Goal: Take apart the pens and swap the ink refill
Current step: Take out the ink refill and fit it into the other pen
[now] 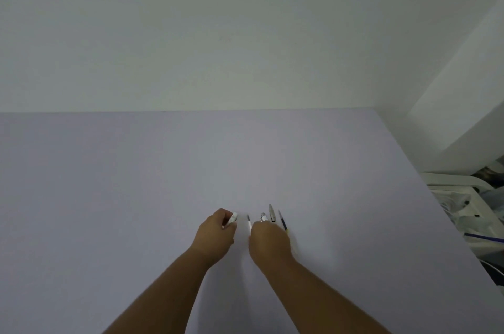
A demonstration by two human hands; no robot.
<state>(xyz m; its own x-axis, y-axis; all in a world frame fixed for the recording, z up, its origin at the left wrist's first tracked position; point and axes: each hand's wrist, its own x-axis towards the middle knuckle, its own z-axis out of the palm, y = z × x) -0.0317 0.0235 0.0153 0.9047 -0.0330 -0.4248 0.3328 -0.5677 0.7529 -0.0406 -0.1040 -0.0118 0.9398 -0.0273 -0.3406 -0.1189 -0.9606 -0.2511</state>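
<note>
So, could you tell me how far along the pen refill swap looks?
Disassembly looks done: a grey tip piece and a dark refill lie loose on the table. The left hand holds a white barrel piece; the right hand holds another refill. Reassembly remains.

- Two bare hands over the table (136,197): left hand (216,238), right hand (268,242)
- Two white pen pieces: one (232,217) in left fingers, one (249,224) by the right
- One chrome-tipped piece (263,217)
- One grey barrel (271,213)
- One dark ink refill (282,221)
</note>
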